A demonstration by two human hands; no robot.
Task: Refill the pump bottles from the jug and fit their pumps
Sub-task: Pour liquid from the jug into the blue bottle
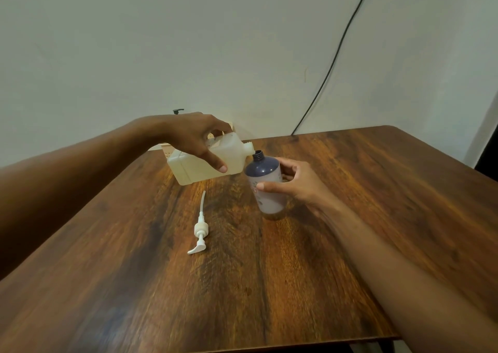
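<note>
My left hand [198, 140] grips a translucent white jug [194, 168] and holds it tipped on its side above the table, spout pointing right. The spout [249, 148] sits just over the open neck of a dark blue pump bottle [265, 180]. That bottle stands upright on the table, and my right hand [289, 184] grips it round its middle from the right. A white pump [200, 230] with its long dip tube lies flat on the table in front of the jug, apart from both hands.
The wooden table [269, 285] fills the lower view; its far edge meets a pale wall. A black pump head [177, 111] shows behind my left wrist, its bottle hidden. A black cable [334, 61] runs down the wall at the right.
</note>
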